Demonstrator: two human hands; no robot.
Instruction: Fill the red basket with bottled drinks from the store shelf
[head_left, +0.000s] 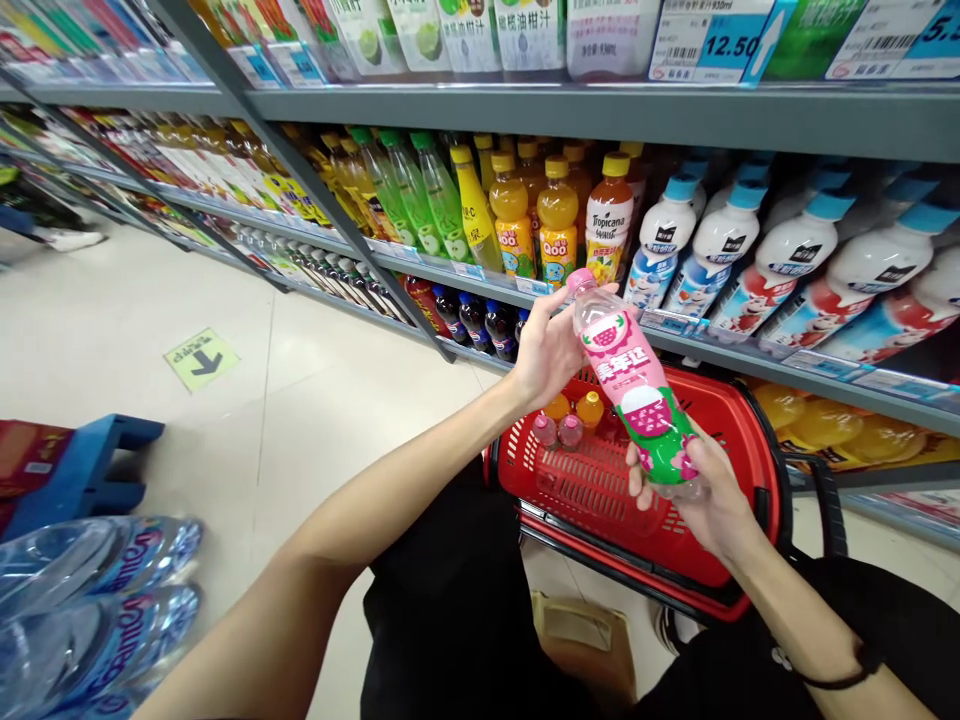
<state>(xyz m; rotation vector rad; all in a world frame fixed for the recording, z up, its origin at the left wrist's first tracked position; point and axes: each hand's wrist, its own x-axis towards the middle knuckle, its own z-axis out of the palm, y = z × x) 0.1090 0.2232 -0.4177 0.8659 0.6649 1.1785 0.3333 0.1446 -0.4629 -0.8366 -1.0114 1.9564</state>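
Observation:
A clear soda bottle [637, 385] with a pink cap and a pink-and-green label is tilted above the red shopping basket [555, 490]. My right hand [712, 495] wraps round its base, fingers closed on it. Near the neck, my left hand [551, 345] grips the bottle from behind, its fingertips partly hidden by it. Inside the basket, two bottles with pink caps [559, 432] stand beside bottles with orange caps [590, 408].
Ahead, a shelf [495, 290] carries juice bottles [555, 215] and white bottles with blue caps [724, 245]. Dark cola bottles [472, 318] stand lower. Packed water bottles [97, 610] and a blue pallet [112, 460] are at the left. A tan bag [589, 650] sits below the basket.

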